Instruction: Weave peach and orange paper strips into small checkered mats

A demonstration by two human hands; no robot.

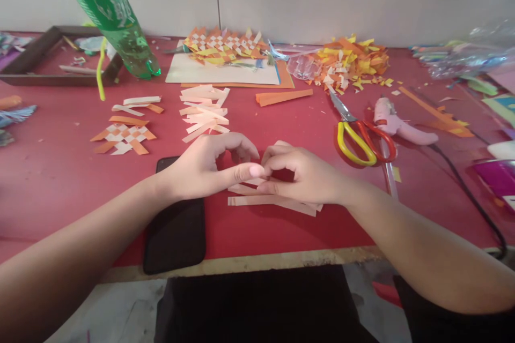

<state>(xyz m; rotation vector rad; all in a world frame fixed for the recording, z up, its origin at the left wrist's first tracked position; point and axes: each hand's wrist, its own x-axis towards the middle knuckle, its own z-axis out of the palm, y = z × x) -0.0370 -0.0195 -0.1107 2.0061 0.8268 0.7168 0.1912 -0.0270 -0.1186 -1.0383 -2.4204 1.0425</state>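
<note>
On the red table (249, 236), my left hand (215, 167) is held over the surface with its fingers curved and parted, its thumb tip meeting the fingertips of my other hand. My right hand (301, 174) is bent in a pinch above several pale paper strips (277, 202); whatever lies between its fingers is too small to make out. Behind my left hand is a pile of pale folded strips (205, 110). Farther left sits a small woven orange and white piece (124, 136), with a few loose strips behind it.
A black phone (175, 238) lies under my left wrist. Scissors (358, 136) and a pink glue gun (402, 123) with a black cord are right. Behind stand a green bottle (116, 21), a dark frame (28, 67), woven strips on white card (181, 69), and orange-yellow scraps (350, 64).
</note>
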